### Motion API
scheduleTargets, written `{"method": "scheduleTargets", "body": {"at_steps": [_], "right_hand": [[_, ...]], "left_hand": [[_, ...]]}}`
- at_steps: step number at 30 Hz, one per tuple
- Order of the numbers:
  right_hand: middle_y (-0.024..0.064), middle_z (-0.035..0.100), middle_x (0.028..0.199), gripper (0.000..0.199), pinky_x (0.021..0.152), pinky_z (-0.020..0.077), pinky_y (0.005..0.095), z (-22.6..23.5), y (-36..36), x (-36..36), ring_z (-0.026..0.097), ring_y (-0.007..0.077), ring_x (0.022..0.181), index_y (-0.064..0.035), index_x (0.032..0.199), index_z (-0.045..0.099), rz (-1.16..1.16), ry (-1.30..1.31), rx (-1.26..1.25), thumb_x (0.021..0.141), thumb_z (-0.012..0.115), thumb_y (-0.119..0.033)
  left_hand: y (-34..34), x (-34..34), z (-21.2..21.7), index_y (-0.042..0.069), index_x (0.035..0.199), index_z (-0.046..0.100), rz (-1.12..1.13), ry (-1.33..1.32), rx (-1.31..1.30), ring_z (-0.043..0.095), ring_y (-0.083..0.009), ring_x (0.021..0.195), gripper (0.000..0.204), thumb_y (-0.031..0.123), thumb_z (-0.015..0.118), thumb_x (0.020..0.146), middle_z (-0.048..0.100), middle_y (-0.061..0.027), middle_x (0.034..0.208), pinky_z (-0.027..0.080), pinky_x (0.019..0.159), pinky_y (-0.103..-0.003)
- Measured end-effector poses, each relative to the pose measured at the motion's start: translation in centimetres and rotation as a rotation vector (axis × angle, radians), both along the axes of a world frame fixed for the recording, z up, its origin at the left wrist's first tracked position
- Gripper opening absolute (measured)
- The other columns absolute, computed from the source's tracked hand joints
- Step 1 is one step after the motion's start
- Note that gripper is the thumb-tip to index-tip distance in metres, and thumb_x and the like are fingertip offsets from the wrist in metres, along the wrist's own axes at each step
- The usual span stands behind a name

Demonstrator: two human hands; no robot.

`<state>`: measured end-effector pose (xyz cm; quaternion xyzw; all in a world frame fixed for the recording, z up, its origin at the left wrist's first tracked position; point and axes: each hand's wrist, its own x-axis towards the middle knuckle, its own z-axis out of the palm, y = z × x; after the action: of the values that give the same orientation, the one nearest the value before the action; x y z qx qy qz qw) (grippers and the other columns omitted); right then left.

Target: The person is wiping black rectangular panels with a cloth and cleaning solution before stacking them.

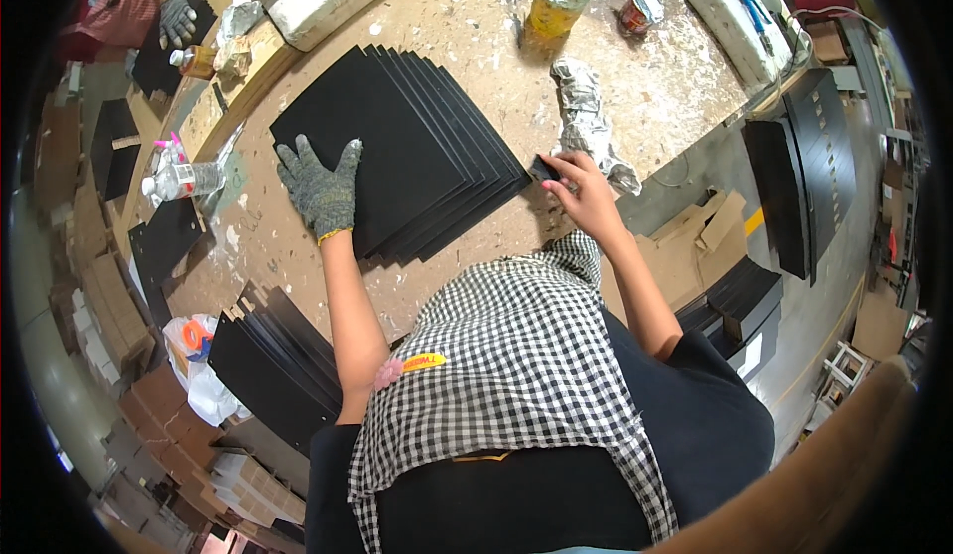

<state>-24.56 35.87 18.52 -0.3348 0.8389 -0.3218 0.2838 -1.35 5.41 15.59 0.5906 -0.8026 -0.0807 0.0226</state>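
A fanned stack of flat black panels [392,132] lies on the worktable, its sheets stepped out toward the right. My left hand [323,185], in a grey knitted glove, rests flat on the left part of the top panel with fingers spread. Bare and pinched, my right hand [586,195] holds a small black piece [542,169] between thumb and fingers at the stack's right corner. The exact kind of that piece is too small to tell, and the fingers cover part of it. Just beyond this hand lies a crumpled whitish wrapped bundle [581,107].
The paint-spotted worktable [437,18] carries a bottle of yellow liquid [558,8] and a clear spray bottle [184,182]. More black panels [273,360] lean at the lower left; others [794,187] stand at right. A co-worker's gloved hand [178,21] is at the upper left.
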Motion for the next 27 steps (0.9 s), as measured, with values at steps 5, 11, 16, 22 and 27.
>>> {"method": "scheduleTargets", "body": {"at_steps": [5, 11, 16, 22, 27], "right_hand": [[0.0109, 0.062, 0.119, 0.041, 0.096, 0.0468, 0.0384, -0.9, -3.6, -0.5, 0.057, 0.0289, 0.111, -0.0108, 0.127, 0.067, 0.322, 0.097, -0.276, 0.086, 0.072, -0.008], [0.0118, 0.062, 0.119, 0.041, 0.097, 0.0465, 0.0395, -2.9, -7.8, -1.1, 0.057, 0.0298, 0.111, -0.0090, 0.126, 0.068, 0.447, 0.117, -0.309, 0.085, 0.070, -0.003], [0.0141, 0.062, 0.120, 0.040, 0.097, 0.0473, 0.0402, -5.9, -15.6, -3.8, 0.057, 0.0331, 0.110, -0.0101, 0.125, 0.069, 0.470, 0.225, -0.433, 0.086, 0.069, -0.005], [0.0153, 0.064, 0.116, 0.035, 0.096, 0.0481, 0.0424, -9.2, -26.3, -7.3, 0.058, 0.0339, 0.110, -0.0100, 0.120, 0.071, 0.491, 0.311, -0.453, 0.085, 0.070, -0.007], [0.0153, 0.066, 0.113, 0.035, 0.093, 0.0500, 0.0423, -8.9, -27.8, -7.8, 0.061, 0.0353, 0.106, -0.0111, 0.119, 0.072, 0.439, 0.190, -0.487, 0.084, 0.072, -0.005]], "left_hand": [[0.0, 0.1, -0.4, 0.006, 0.153, 0.036, 0.001, -0.014, -0.014, 0.027, -0.0448, 0.146, 0.101, 0.073, 0.063, 0.082, 0.024, -0.0246, 0.161, 0.026, 0.120, -0.050], [-0.1, 0.4, -0.7, 0.004, 0.152, 0.037, -0.012, 0.009, -0.017, 0.025, -0.0465, 0.146, 0.103, 0.073, 0.063, 0.081, 0.024, -0.0267, 0.160, 0.025, 0.120, -0.050], [-0.2, 0.4, -0.5, 0.004, 0.151, 0.039, -0.029, 0.009, -0.042, 0.026, -0.0452, 0.146, 0.102, 0.072, 0.065, 0.080, 0.026, -0.0269, 0.160, 0.025, 0.120, -0.050], [-0.2, 0.5, -0.9, 0.003, 0.151, 0.039, -0.033, 0.011, -0.050, 0.026, -0.0448, 0.146, 0.101, 0.071, 0.066, 0.080, 0.025, -0.0267, 0.160, 0.025, 0.120, -0.050], [0.1, 0.2, 0.0, 0.003, 0.151, 0.039, -0.023, 0.028, -0.022, 0.025, -0.0446, 0.147, 0.101, 0.070, 0.066, 0.081, 0.026, -0.0264, 0.160, 0.024, 0.120, -0.050]]}}
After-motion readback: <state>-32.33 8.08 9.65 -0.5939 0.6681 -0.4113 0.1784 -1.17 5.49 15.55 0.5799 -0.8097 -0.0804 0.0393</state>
